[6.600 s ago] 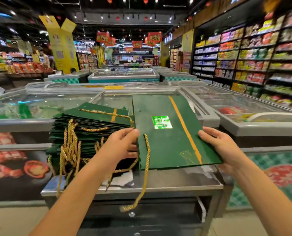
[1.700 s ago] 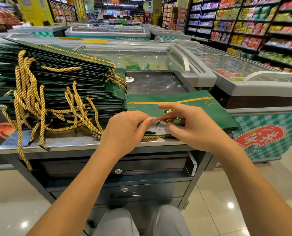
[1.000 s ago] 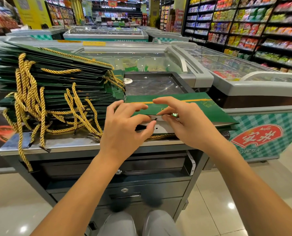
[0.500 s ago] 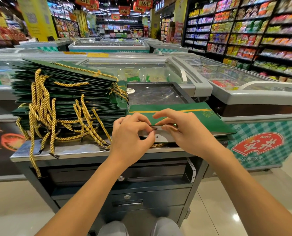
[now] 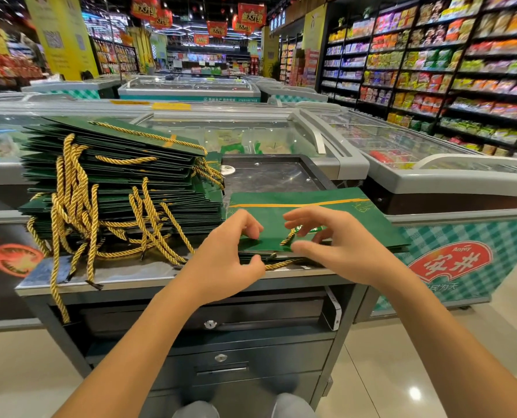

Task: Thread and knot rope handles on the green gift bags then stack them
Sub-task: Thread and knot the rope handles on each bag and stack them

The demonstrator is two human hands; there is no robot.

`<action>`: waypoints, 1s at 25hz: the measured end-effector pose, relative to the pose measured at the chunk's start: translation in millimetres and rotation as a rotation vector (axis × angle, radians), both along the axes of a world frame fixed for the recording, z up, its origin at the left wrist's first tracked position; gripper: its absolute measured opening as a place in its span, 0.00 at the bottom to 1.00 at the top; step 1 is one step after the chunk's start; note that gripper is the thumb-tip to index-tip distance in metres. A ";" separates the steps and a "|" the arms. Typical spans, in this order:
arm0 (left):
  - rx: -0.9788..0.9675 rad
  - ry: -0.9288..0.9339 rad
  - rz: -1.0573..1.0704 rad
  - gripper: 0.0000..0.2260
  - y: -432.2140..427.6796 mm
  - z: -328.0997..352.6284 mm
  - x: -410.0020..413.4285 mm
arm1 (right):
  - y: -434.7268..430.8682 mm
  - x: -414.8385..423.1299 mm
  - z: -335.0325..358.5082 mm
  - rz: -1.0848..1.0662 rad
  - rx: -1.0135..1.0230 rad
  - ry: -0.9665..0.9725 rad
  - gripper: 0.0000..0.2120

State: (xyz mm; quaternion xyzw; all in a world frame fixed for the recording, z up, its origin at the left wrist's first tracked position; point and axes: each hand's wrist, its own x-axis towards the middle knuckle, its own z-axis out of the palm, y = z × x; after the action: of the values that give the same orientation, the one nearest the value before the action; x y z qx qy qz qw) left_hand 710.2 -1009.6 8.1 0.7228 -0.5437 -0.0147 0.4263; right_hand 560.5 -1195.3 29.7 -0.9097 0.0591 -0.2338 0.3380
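The green gift bag (image 5: pixel 326 206) lies flat on the worktop (image 5: pixel 130 276), its long axis running left to right and its mouth edge nearest the person. The left hand (image 5: pixel 230 257) pinches that edge; the right hand (image 5: pixel 341 245) pinches the upright end of the gold rope (image 5: pixel 287 238).

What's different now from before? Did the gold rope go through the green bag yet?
Yes. The green gift bag was turned sideways and laid flat beside the stack of bags. The gold rope, which dangled off the counter before, now pokes its tip up through the bag's near edge. The left hand pinches that edge and the right hand hovers at the tip. The stack stayed put.
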 end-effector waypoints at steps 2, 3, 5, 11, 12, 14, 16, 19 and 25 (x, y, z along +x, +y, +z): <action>0.003 0.129 0.051 0.07 -2.3 7.1 4.1 | -10.0 -1.6 6.9 -0.068 -0.071 -0.046 0.18; 0.033 0.128 0.090 0.06 -5.0 10.6 7.6 | -16.3 -0.5 10.6 -0.102 -0.125 -0.030 0.18; 0.141 -0.002 0.134 0.08 -11.6 12.6 17.9 | -26.8 5.9 15.3 -0.132 -0.252 0.132 0.22; 0.234 -0.321 0.127 0.12 -18.8 -2.5 32.5 | -29.1 36.2 16.3 -0.091 -0.477 0.558 0.22; 0.213 -0.332 0.129 0.12 -17.5 -4.2 31.9 | -27.6 39.6 18.7 -0.064 -0.484 0.551 0.19; 0.204 -0.337 0.136 0.12 -15.8 -7.5 32.4 | -27.1 43.9 20.6 -0.069 -0.503 0.486 0.09; 0.206 -0.338 0.140 0.13 -15.9 -9.1 33.7 | -30.2 44.0 18.0 -0.073 -0.454 0.374 0.03; 0.196 -0.344 0.135 0.13 -16.6 -9.7 34.4 | -33.2 42.2 15.1 -0.081 -0.315 0.208 0.02; 0.188 -0.353 0.138 0.13 -16.3 -7.8 33.9 | -40.8 47.6 29.0 -0.182 -0.188 -0.005 0.04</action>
State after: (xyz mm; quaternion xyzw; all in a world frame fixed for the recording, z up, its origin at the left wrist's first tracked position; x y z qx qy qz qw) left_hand 744.1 -1025.8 0.3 0.7864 -0.5553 0.0906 0.2551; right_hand 608.1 -1236.1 58.6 -0.9276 0.1183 -0.2705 0.2289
